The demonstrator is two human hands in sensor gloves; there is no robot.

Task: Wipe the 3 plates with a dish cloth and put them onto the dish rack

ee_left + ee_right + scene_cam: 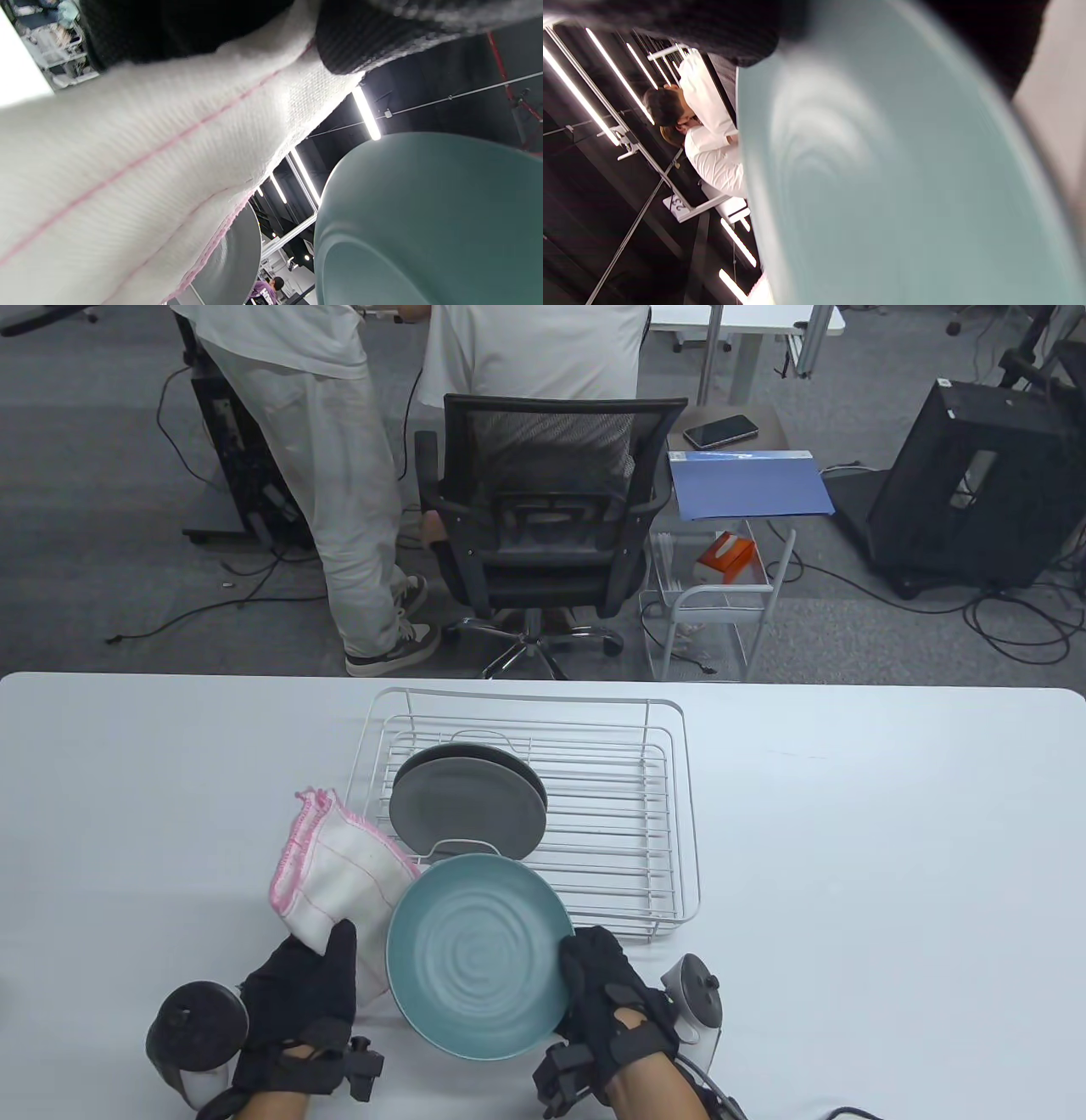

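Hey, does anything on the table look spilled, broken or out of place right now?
Nothing stands out. Grey plates stand in the rack, the right hand holds the teal plate, and the left hand holds the cloth.

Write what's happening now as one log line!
left hand: holds dish cloth | right hand: holds teal plate | dish rack: two grey plates

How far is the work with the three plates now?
Done: two grey plates already stand in the dish rack. In hand: the right hand holds the teal plate by its rim, lifted in front of the rack, while the left hand holds the dish cloth beside it. Left: finish wiping this last plate, if needed, and set it in the rack.
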